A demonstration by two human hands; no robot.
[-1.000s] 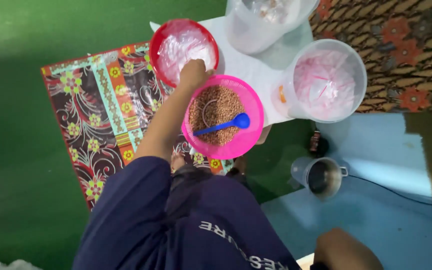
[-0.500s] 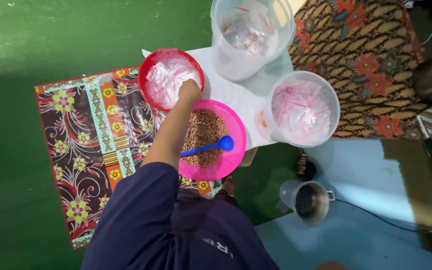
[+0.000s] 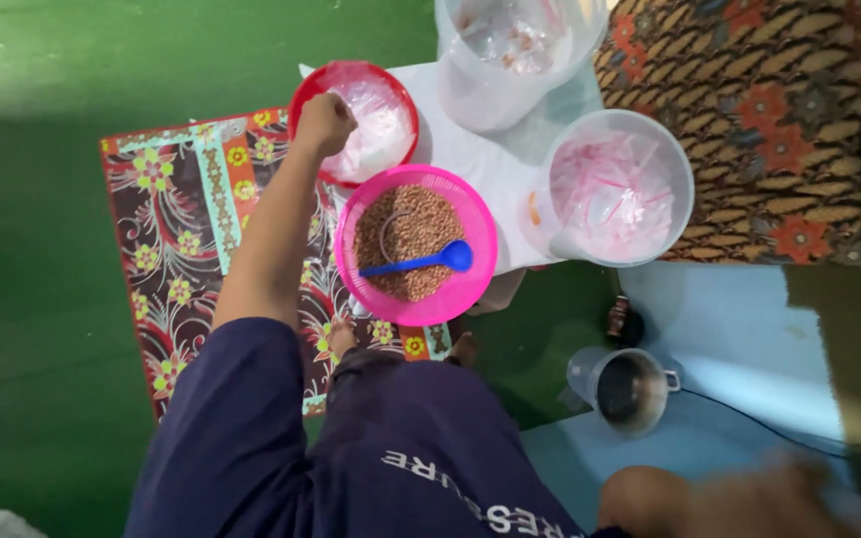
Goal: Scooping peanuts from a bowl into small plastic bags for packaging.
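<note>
Your left hand moved from the round pink plastic basket | now fisted, gripping clear bags in the red bowl | right hand: can't tell.

1. A green floor carried everything.
2. A patterned floral mat lay on it, under the left hand.
3. A red bowl sat just beside that hand.
4. A pink basket sat just below the hand.
5. A metal cup stood well apart, on a blue sheet.
</note>
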